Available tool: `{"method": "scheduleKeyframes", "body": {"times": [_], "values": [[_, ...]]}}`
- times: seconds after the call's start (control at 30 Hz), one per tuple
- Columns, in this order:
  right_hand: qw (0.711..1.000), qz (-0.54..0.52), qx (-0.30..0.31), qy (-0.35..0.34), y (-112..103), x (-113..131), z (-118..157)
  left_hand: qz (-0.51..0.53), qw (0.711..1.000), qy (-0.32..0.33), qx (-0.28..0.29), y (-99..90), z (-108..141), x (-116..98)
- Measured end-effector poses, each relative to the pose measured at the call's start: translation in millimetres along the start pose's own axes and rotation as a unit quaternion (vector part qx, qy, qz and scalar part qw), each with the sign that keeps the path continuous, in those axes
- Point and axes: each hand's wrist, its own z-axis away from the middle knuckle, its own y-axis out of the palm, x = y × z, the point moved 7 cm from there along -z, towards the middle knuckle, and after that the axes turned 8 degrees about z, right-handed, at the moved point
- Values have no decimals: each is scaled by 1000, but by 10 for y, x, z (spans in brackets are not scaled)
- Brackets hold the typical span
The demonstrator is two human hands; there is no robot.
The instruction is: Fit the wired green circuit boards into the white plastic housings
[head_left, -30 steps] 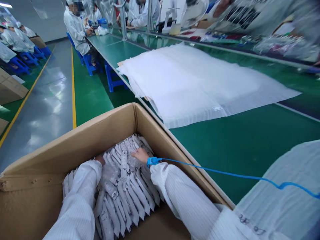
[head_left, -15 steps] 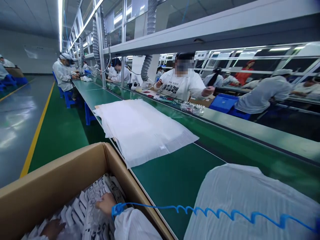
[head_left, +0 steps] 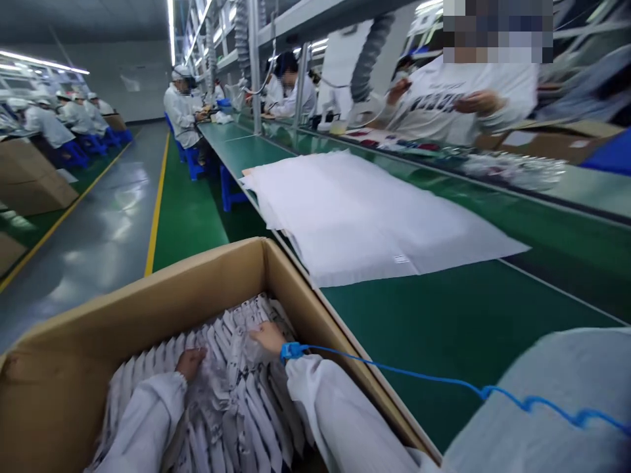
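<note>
An open cardboard box [head_left: 162, 289] holds rows of thin white wrapped packets [head_left: 251, 420] standing on edge. Inside it, my left hand [head_left: 191, 362] has its fingers curled at the packets, over crumpled clear wrap. My right hand [head_left: 269, 337], with a blue coiled-cord strap [head_left: 292, 351] at the wrist, is closed at the top of the packets near the box's right wall. Blur and wrap hide what exactly either hand pinches.
White foam sheets [head_left: 365, 217] lie on the green bench [head_left: 419, 309] beside the box. More translucent white sheeting [head_left: 552, 394] is at the lower right. Across the bench a person [head_left: 458, 98] handles small parts. Blue stools and seated people line the aisle.
The view has swung left and down, showing more of the box. My left hand has come up from the lower packets, closer to my right hand, which stays at the packets.
</note>
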Motion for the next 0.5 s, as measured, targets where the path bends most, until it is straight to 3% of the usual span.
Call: {"method": "scheduleKeyframes", "body": {"times": [0.07,0.17,0.33,0.4,0.5], "values": [[1000,5,2,-4,1,9,-35,7,1000,-3,20,80,87,46],[1000,2,1,-5,-4,-2,-55,29,997,15,63,303,351,-72],[1000,-26,-17,-4,-5,-45,-55,79,979,90,168,711,887,-685],[999,-45,-27,-10,-5,-47,-54,110,972,114,175,732,1016,-950],[995,-82,-54,-25,-41,-16,-55,167,971,117,125,554,1054,-1184]]}}
